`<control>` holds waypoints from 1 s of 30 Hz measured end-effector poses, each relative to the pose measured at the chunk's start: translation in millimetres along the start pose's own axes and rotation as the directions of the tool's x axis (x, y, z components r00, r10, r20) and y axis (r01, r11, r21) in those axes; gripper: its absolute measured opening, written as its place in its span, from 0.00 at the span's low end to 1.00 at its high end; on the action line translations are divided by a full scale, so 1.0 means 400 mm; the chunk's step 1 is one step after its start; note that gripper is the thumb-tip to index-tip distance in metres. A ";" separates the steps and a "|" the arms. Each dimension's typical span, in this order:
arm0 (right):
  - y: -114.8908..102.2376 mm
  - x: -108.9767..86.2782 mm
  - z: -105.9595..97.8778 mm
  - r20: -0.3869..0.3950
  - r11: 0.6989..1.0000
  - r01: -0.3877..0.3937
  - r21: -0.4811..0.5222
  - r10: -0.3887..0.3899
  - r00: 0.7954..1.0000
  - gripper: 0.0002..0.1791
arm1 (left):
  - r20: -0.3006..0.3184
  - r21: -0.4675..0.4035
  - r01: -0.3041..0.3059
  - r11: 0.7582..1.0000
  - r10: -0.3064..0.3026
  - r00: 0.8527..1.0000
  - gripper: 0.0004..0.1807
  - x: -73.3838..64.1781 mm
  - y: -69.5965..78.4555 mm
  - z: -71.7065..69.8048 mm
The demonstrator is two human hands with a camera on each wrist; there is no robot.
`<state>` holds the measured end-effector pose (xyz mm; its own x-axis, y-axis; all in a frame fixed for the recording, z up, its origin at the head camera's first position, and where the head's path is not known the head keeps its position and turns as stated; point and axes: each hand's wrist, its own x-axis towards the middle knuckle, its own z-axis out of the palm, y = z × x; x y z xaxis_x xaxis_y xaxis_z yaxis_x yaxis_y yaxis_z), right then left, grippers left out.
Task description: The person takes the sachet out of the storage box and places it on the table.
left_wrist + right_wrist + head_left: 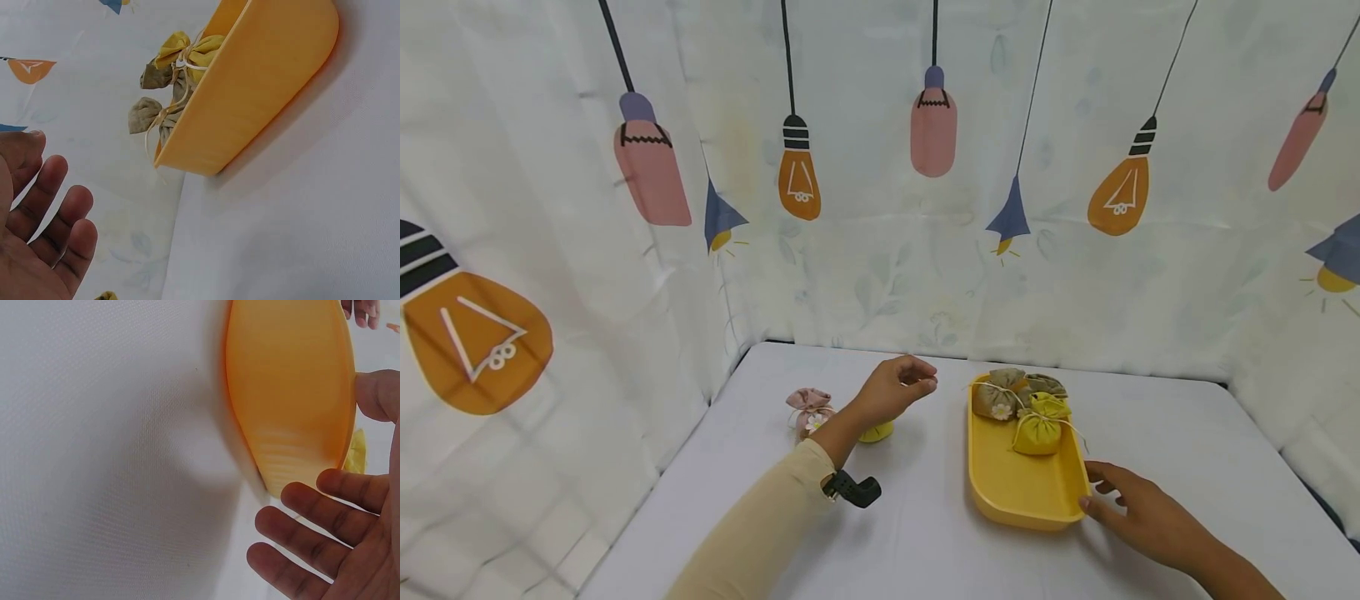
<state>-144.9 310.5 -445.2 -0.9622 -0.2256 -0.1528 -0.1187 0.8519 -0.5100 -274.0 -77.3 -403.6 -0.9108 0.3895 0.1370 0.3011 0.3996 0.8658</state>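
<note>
A yellow plastic tray (1015,479) stands on the table. Toward its far end lie a yellow drawstring pouch (1037,435), a grey-brown pouch (996,398) with a white flower, and another drab pouch (1047,385). Left of the tray, my left hand (891,390) hovers over the table, fingers loosely bent with nothing between them. Behind that forearm are a pink pouch (810,402) with a flower and a partly hidden yellow pouch (877,432). My right hand (1146,510) is at the tray's right side, thumb on the rim and other fingers spread, as the right wrist view shows.
A white cloth covers the table (917,533). Behind and to the left hangs a pale curtain (865,275) printed with lamps and bulbs. A dark band with a black device (856,490) is on the left wrist.
</note>
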 end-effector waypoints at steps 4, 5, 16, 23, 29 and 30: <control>0.003 0.002 0.002 0.000 1.000 -0.004 0.001 0.004 1.000 0.41 | 0.014 0.009 0.006 1.000 -0.006 1.000 0.14 0.007 0.010 0.023; 0.004 0.003 0.002 0.000 1.000 -0.004 0.002 0.004 1.000 0.41 | 0.017 0.009 0.005 1.000 -0.006 1.000 0.14 0.009 0.012 0.029; 0.009 0.007 0.006 0.003 1.000 -0.013 0.010 0.013 1.000 0.41 | 0.065 0.012 0.017 1.000 -0.018 0.998 0.14 0.028 0.020 0.092; 0.009 0.006 0.007 0.004 1.000 -0.010 0.014 0.010 1.000 0.41 | 0.087 0.023 -0.012 1.000 0.010 0.996 0.14 0.037 0.020 0.132; 0.008 0.004 0.005 0.002 1.000 0.001 0.011 -0.001 1.000 0.41 | 0.104 0.038 -0.035 0.999 0.030 0.994 0.14 0.044 0.031 0.160; 0.008 0.003 0.004 0.001 1.000 0.002 0.010 -0.002 1.000 0.40 | 0.105 0.041 -0.038 0.998 0.033 0.994 0.14 0.046 0.032 0.165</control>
<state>-146.1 312.2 -448.6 -0.9616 -0.2281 -0.1525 -0.1185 0.8466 -0.5189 -268.1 -10.2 -421.7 -0.8655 0.4876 0.1143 0.3464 0.4179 0.8398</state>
